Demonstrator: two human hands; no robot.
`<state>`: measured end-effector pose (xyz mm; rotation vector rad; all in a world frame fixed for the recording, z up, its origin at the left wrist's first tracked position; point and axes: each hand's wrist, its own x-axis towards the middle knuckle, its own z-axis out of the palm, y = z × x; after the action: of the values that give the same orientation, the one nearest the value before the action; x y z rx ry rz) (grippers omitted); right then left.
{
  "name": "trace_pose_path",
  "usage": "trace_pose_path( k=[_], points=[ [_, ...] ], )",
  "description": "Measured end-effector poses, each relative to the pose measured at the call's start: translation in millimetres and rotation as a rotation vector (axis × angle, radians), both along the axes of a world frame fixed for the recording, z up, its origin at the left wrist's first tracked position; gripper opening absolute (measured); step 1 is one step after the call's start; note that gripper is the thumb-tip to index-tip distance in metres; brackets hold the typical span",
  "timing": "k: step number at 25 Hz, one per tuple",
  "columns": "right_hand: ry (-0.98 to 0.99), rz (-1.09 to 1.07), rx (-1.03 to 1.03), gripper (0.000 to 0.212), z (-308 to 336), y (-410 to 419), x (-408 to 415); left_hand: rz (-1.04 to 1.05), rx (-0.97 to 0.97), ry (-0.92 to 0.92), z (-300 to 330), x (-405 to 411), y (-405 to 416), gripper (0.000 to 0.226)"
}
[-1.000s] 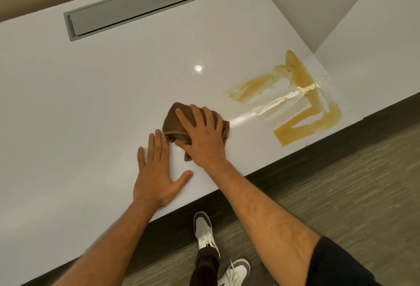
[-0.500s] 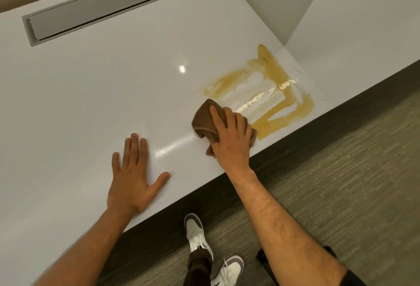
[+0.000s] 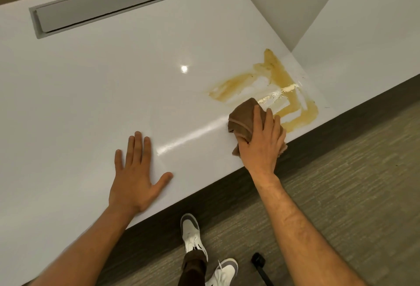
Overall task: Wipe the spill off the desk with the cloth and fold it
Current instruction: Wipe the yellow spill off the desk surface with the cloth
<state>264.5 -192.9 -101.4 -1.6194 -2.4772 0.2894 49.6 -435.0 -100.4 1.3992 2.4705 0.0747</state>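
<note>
The right hand presses the bunched cloth on the worktop at the spill's near edge. The left hand lies flat, empty. Most streaks remain; folding not begun.

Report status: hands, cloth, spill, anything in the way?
Left hand flat on desk. Right hand pressing bunched cloth at spill edge. Path clear.

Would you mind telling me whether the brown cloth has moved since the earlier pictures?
Yes. The brown cloth under the right hand slid rightward along the white desk, reaching the yellow-brown spill.
</note>
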Motion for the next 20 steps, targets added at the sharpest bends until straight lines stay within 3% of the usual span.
trace_pose_path(
  k=[5,11,15,20],
  points=[
    [0.01,-0.06,0.027,0.097,2,13,-32,0.0,0.023,0.002,-4,-1,-1,0.105],
    [0.04,0.082,-0.052,0.084,6,39,-98,0.003,0.032,0.0,-7,-2,-2,0.105],
    [0.133,0.253,-0.114,0.075,9,38,-125,-0.006,0.034,0.001,-9,-2,-2,0.105],
    [0.188,0.547,-0.12,0.077,7,-25,-129,0.006,0.033,-0.024,-8,-2,-2,0.107]
  ],
)
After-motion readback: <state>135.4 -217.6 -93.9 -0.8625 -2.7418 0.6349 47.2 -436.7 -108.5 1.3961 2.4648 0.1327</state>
